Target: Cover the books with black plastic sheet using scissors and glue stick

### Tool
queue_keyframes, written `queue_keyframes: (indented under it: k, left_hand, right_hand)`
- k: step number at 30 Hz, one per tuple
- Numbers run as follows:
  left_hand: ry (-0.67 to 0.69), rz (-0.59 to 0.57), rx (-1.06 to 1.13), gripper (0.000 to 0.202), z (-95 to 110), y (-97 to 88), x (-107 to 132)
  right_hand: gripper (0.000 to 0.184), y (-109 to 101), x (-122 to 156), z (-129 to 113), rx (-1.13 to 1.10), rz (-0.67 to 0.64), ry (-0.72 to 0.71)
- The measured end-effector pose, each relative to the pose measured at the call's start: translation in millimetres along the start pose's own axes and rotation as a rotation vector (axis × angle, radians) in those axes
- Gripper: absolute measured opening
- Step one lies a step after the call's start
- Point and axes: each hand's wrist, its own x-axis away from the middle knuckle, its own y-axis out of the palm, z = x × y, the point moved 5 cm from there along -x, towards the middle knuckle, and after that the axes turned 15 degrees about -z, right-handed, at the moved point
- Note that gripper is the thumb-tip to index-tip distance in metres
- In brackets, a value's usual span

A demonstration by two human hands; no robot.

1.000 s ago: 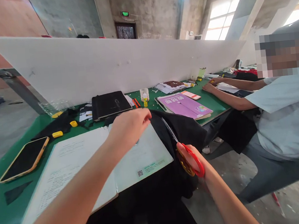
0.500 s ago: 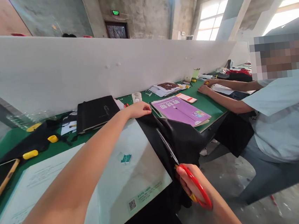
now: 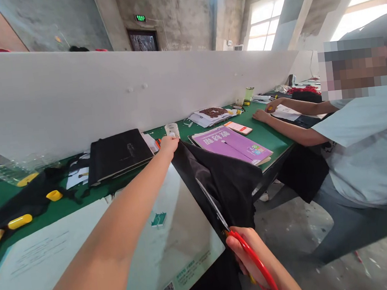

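Note:
My left hand [image 3: 169, 144] reaches far forward and pinches the top edge of a black cloth [image 3: 231, 184], holding it taut off the table's edge. My right hand [image 3: 247, 254] grips red-handled scissors [image 3: 248, 258] low at the front, their blades [image 3: 211, 202] running up along the cloth's left edge. A large open white book [image 3: 168, 238] lies under my left arm on the green table [image 3: 267, 133].
A black folder [image 3: 117, 154], a purple book [image 3: 231, 143], a phone [image 3: 237, 127], papers and a small cup sit on the table. Yellow clips lie at the left. A white partition [image 3: 106, 89] runs behind. A person in a pale shirt [image 3: 368, 146] sits at the right.
My left hand has stretched farther forward and lifted the cloth's edge. The scissors and my right hand have dropped toward the frame's bottom. The view has shifted right.

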Motion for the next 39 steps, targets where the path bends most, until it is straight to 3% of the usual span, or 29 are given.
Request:
queue_keyframes:
  k: [3,5,8,10,11,13,15,18,21,25,31,39]
  left_hand:
    - [0.073,0.005,-0.088,0.006,10.9,0.6,9.5]
    - [0.177,0.025,-0.143,0.02,25.2,0.3,31.9]
    - [0.47,0.194,-0.326,0.023,53.8,-1.3,94.7]
    - [0.546,0.227,-0.432,0.013,61.5,3.7,140.3]
    - [0.537,0.17,-0.478,0.009,60.6,9.5,159.0]
    - [0.442,-0.051,-0.556,0.031,49.3,25.9,185.9]
    - [0.346,-0.196,-0.579,0.044,33.0,38.7,202.8]
    - [0.308,-0.315,-0.562,0.04,14.4,52.2,213.4]
    - [0.348,-0.352,-0.557,0.03,8.6,58.3,218.9]
    - [0.412,-0.293,-0.588,0.028,13.4,56.3,228.6]
    - [0.396,-0.224,-0.609,0.024,16.9,49.7,228.5]
    - [0.386,-0.172,-0.667,0.024,11.4,48.6,224.7]
  right_hand:
    - [0.051,0.9,-0.4,1.0,-0.118,-0.007,0.029]
    - [0.051,1.3,0.6,0.0,-0.173,-0.014,0.034]
    - [0.053,1.7,1.9,-2.3,-0.238,-0.034,-0.002]
    - [0.053,0.6,2.2,-2.3,-0.267,-0.023,-0.027]
    - [0.053,0.0,2.1,-1.5,-0.282,-0.013,-0.031]
    - [0.052,-0.7,1.5,-0.1,-0.296,0.001,-0.037]
    - [0.052,0.4,0.9,0.0,-0.291,-0.013,-0.039]
    - [0.054,3.1,2.2,-3.1,-0.256,-0.038,-0.044]
    - [0.056,5.7,4.8,-7.5,-0.225,-0.037,-0.036]
    - [0.055,3.6,4.4,-13.8,-0.073,0.014,0.008]
    - [0.053,-5.5,-3.6,-33.1,0.199,0.024,-0.062]
    - [0.054,-2.4,-8.4,-25.0,0.07,-0.054,-0.123]
